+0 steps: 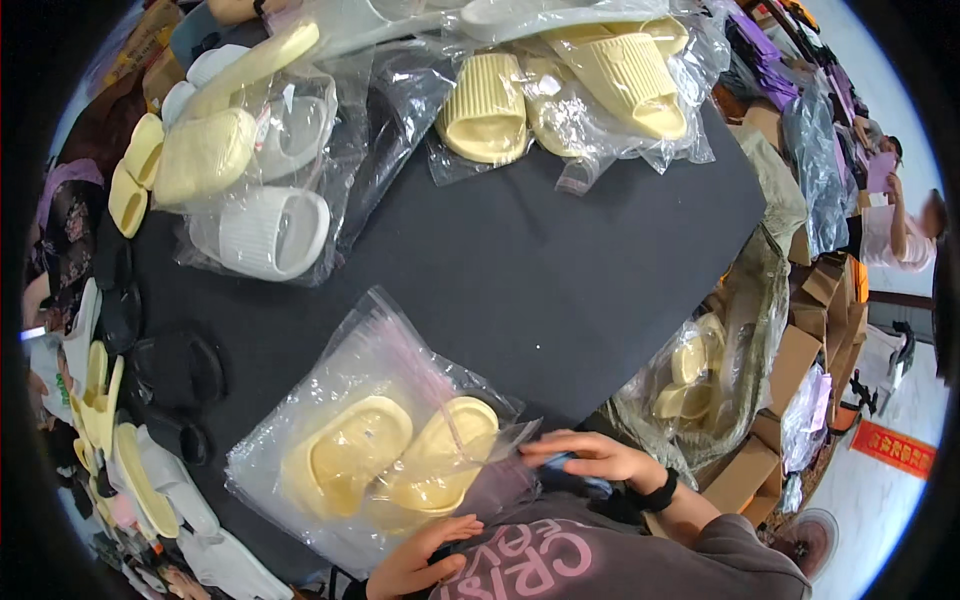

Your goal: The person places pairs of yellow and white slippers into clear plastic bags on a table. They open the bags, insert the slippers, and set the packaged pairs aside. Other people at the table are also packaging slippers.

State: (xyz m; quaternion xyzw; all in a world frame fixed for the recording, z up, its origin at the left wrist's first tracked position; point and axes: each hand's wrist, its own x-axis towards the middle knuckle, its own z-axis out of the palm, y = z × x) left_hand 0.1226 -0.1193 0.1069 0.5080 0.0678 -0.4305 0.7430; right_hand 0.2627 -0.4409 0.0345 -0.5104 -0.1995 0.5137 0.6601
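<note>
A clear plastic bag (335,345) lies on the dark table right in front of me. Inside it are two pale yellow slides, a left slipper (350,450) and a right slipper (450,455), side by side. My left hand (425,555) is at the bag's near edge, its fingers stretched out and holding nothing visible. My right hand (590,457) reaches to the bag's right side with extended fingers, the tips by the loose plastic. Something blue (560,461) shows under the right palm; its kind is unclear.
Bagged yellow slippers (485,115) and bagged white slippers (270,235) lie along the table's far side. Black slippers (178,370) and loose yellow ones line the left edge. A large sack (770,330) of bagged slippers stands at the right, beside cardboard boxes (800,365). Other people are around.
</note>
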